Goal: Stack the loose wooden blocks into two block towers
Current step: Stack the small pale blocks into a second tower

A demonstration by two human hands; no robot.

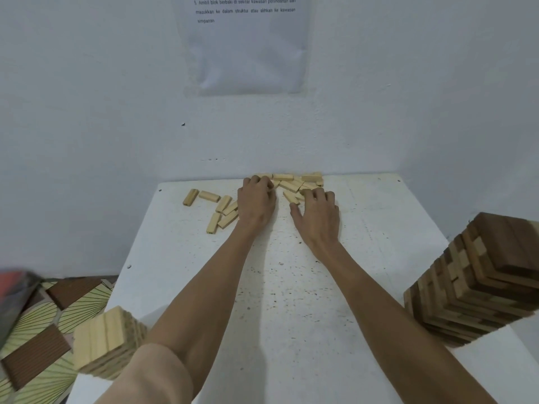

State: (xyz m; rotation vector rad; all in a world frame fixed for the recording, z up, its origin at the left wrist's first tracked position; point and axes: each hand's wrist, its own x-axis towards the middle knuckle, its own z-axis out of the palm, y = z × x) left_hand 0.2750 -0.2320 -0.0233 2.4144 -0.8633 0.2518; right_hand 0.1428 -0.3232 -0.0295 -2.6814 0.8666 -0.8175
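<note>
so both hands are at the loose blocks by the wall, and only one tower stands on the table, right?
No, two towers, not one: the head view shows a pale tower near left and a dark tower near right. Left hand and right hand are at the loose blocks by the wall.

1. We see a plain white wall (87,112) filling the upper half of the view, softly and evenly lit, with a few tiny dark marks on it.
2. A glossy sheet of paper (248,53) hangs high on the wall at centre. Printed lines run across its top, and the frame edge cuts it off.
3. Below, a white surface (291,287) meets the wall. Its paint is rough and flecked with dark specks, and a small screw head (159,190) sits near its far left corner.
4. At lower left we see the floor (58,316), tiled in pale green fans of thin lines and brown ribbed rectangles.
5. A blurred red and grey shape (14,293) juts in at the left edge; we cannot tell what it is.
</note>
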